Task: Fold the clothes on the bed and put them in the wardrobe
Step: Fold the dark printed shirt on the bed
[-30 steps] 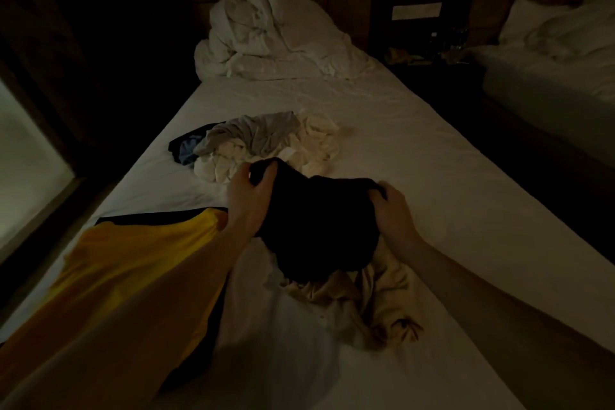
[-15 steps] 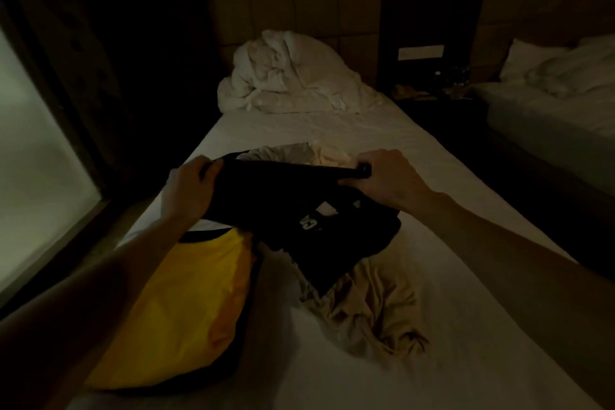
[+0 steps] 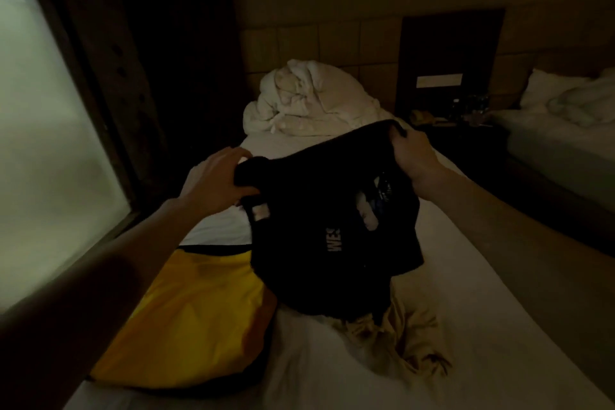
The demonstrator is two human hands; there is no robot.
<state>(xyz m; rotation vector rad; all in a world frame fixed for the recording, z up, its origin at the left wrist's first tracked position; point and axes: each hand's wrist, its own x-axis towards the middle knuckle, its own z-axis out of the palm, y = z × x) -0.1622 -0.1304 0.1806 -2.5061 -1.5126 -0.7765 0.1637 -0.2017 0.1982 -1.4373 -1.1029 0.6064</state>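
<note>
Lifted higher off the bed [image 3: 466, 326], black garment [image 3: 332, 243], white lettering unreadable, gripped by both hands' fingers [image 3: 233, 190].

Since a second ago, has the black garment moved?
Yes. The black garment has been lifted up off the tan garment it lay on; it now hangs from both hands, its hem just above that garment.
</note>
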